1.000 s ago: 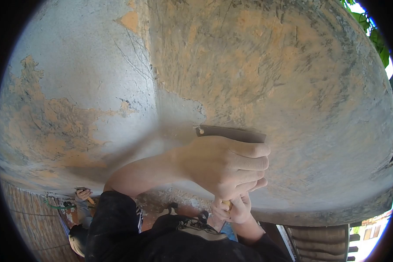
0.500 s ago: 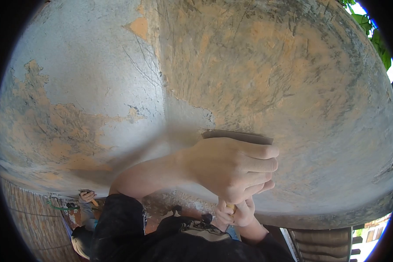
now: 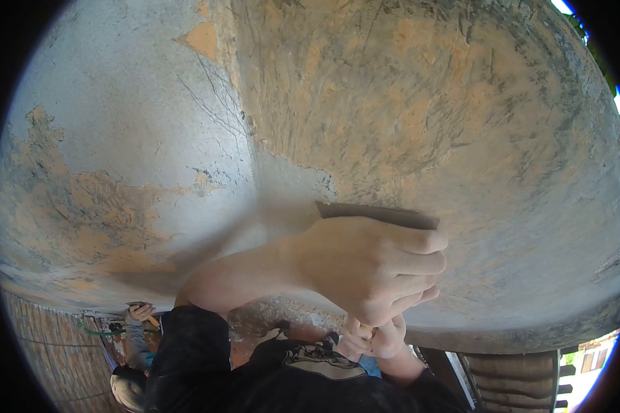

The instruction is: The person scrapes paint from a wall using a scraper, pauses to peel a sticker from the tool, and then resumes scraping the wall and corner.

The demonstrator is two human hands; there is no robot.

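My left hand comes in from the left with its back to the camera and its fingers curled round a scraper. The scraper's wide dark blade shows above the knuckles, with its edge at the patchy grey and orange plastered surface. Just below, my right hand is closed round the lower end of the light-coloured handle, close against my left hand. Most of the handle is hidden by the fingers.
At the lower left, another person's hand holds a tool near the surface's lower edge; their cap shows below. A slatted wall stands at the far left. Brown corrugated panels lie at the lower right.
Both my hands and the scraper have shifted very slightly to the right. The view has tilted a little, and less of the green leaves shows at the upper right.
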